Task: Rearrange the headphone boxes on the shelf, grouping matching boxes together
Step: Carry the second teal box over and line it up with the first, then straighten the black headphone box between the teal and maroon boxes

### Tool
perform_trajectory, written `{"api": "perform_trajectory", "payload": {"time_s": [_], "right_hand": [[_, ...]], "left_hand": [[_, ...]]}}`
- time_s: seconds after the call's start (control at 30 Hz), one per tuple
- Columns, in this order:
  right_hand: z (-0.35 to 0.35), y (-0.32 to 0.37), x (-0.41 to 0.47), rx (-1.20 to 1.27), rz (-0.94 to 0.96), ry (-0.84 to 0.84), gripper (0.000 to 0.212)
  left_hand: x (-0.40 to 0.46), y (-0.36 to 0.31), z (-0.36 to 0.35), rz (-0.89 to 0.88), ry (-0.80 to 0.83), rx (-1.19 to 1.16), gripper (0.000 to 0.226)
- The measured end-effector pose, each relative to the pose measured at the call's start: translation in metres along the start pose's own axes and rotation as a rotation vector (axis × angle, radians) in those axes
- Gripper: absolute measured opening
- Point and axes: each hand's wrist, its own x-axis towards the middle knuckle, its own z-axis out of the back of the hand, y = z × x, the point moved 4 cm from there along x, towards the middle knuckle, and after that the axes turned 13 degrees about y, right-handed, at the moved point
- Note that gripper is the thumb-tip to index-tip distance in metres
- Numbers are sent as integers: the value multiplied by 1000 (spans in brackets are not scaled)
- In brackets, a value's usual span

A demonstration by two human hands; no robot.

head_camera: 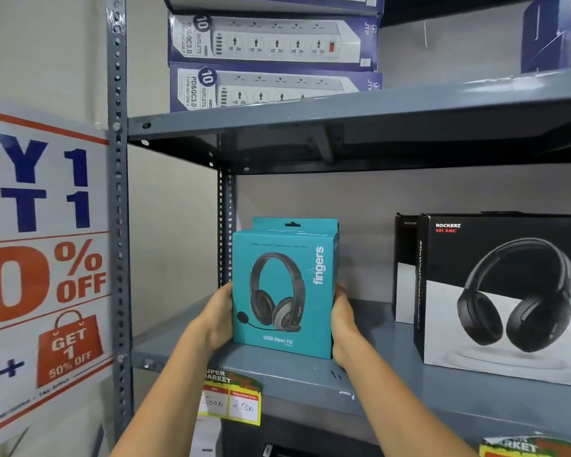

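A teal headphone box [282, 291] stands upright on the grey shelf [370, 367], toward its left end. My left hand [216, 319] grips its left side and my right hand [343, 324] grips its right side. Directly behind it a second teal box [294, 223] of the same kind shows only its top edge. To the right stands a black and white headphone box [505, 295], with another like it [404, 268] behind, mostly hidden.
The shelf above [343, 113] carries stacked blue and white power strip boxes [271, 41]. A perforated steel post [119, 225] frames the left side, with a sale poster [40, 258] beyond it. A price tag [231, 400] hangs on the shelf's front edge.
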Motion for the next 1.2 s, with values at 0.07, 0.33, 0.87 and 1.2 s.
{"api": "perform_trajectory", "payload": {"time_s": [0.07,0.33,0.87,1.2], "right_hand": [[-4,3,-9,8,-8,-4,63],[22,66,-103,-444,664,-296,39],[285,108,-153,-421,425,-582,59],[317,98,-79,-48,90,-209,46]], "left_hand": [[-3,-2,-2,-1,-24,13,51],[-79,-47,-74,-657,-610,311,53],[56,11,-300,-142,4,-102,50],[104,39,-277,44,-5,-52,53]]}}
